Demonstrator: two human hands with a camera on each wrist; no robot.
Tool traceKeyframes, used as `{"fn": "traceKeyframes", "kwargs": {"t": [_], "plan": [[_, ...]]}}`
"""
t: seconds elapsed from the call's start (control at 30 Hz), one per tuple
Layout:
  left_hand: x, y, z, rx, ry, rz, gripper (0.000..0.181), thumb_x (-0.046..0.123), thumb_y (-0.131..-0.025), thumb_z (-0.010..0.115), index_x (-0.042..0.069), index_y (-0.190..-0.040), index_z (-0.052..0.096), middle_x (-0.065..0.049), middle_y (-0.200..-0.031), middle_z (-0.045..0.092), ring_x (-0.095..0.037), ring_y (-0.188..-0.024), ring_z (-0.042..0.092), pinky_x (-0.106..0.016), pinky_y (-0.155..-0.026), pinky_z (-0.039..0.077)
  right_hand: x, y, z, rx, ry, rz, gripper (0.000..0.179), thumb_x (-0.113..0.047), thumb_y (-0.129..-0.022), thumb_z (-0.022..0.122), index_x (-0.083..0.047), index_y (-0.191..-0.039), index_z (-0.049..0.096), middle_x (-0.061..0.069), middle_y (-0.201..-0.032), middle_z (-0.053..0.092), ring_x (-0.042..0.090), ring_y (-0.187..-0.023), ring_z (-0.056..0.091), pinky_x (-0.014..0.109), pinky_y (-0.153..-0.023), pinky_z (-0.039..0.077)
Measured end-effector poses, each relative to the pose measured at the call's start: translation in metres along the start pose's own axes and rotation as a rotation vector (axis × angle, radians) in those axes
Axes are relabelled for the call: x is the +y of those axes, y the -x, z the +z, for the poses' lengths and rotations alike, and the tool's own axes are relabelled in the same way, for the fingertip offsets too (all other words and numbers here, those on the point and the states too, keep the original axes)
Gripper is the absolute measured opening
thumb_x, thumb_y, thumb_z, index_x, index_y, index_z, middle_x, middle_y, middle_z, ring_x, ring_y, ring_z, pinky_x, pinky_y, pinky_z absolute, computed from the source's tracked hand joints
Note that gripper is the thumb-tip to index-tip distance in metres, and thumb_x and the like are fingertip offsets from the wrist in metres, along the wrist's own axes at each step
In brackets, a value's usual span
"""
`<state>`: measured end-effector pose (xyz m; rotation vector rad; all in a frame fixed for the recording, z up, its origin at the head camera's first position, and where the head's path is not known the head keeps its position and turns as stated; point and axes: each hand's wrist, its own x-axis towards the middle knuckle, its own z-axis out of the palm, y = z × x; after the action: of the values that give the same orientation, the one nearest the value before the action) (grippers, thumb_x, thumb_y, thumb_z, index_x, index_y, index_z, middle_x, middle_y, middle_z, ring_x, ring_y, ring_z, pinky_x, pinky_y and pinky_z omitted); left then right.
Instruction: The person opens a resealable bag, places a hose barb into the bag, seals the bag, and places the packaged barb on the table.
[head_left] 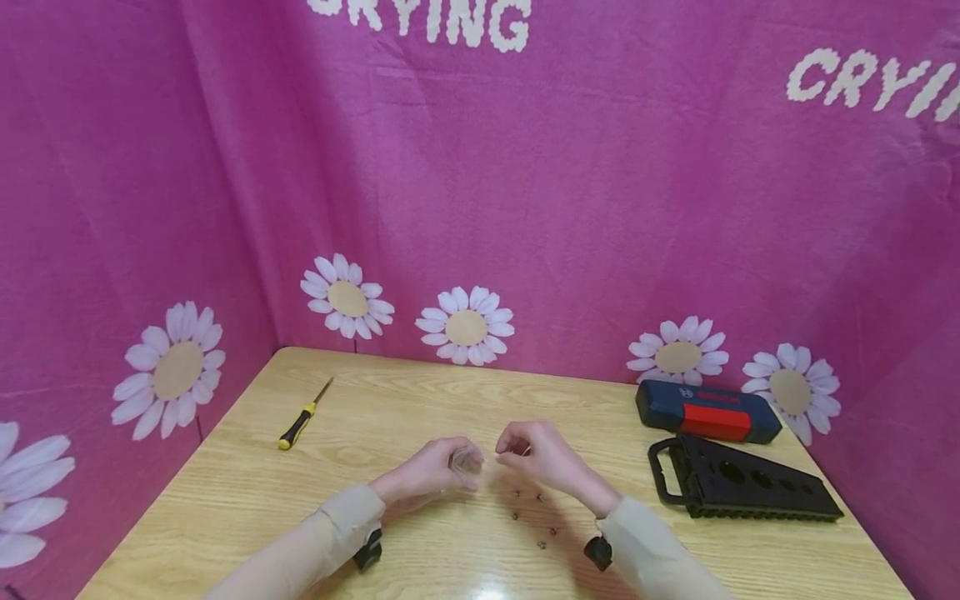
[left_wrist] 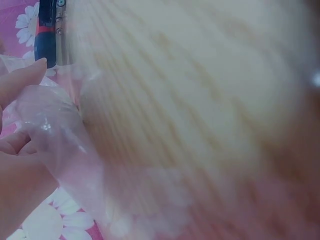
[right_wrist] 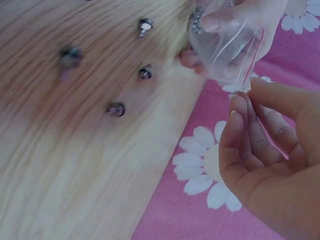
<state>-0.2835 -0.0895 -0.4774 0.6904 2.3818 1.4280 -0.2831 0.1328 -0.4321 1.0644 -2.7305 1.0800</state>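
Note:
A clear zip-lock bag (right_wrist: 227, 52) with a red line along its mouth is held up over the table. Small metal screws (right_wrist: 196, 21) show inside it. My left hand (head_left: 431, 468) grips the bag from the left, thumb on the plastic; in the left wrist view the crumpled film of the bag (left_wrist: 60, 132) covers part of the fingers. Thumb and forefinger of my right hand (right_wrist: 272, 135) pinch together at the corner of the bag's mouth, the other fingers curled. Several loose screws (head_left: 540, 497) lie scattered on the table just below the right hand.
A yellow-and-black screwdriver (head_left: 298, 425) lies on the wooden table (head_left: 405, 392) at the far left. To the right are a blue-and-red Bosch case (head_left: 712, 412) and a black tool holder with a handle (head_left: 757, 483). Pink cloth (head_left: 525, 208) with daisies hangs behind.

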Motion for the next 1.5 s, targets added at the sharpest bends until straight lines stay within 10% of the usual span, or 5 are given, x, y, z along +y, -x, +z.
{"fn": "traceKeyframes", "kwargs": {"t": [1.07, 1.5], "plan": [[-0.001, 0.001, 0.0, -0.002, -0.027, -0.028, 0.032, 0.007, -0.084, 0.078, 0.004, -0.112, 0.064, -0.009, -0.112, 0.071, -0.022, -0.108, 0.065, -0.036, -0.1, 0.052, 0.03, 0.043, -0.004, -0.149, 0.105, 0.116, 0.013, -0.003, -0.082, 0.077, -0.006, -0.08, 0.064, -0.003, -0.071, 0.063, -0.004, -0.064, 0.045, 0.015, -0.058, 0.041], [-0.002, 0.001, 0.001, -0.007, 0.024, -0.028, 0.033, 0.001, -0.083, 0.076, -0.001, -0.113, 0.063, -0.016, -0.113, 0.07, -0.027, -0.105, 0.067, -0.03, -0.09, 0.058, 0.023, 0.034, -0.005, -0.079, 0.133, 0.061, 0.012, 0.001, -0.085, 0.07, -0.007, -0.081, 0.062, -0.002, -0.072, 0.064, -0.004, -0.064, 0.046, 0.015, -0.057, 0.041]]}}
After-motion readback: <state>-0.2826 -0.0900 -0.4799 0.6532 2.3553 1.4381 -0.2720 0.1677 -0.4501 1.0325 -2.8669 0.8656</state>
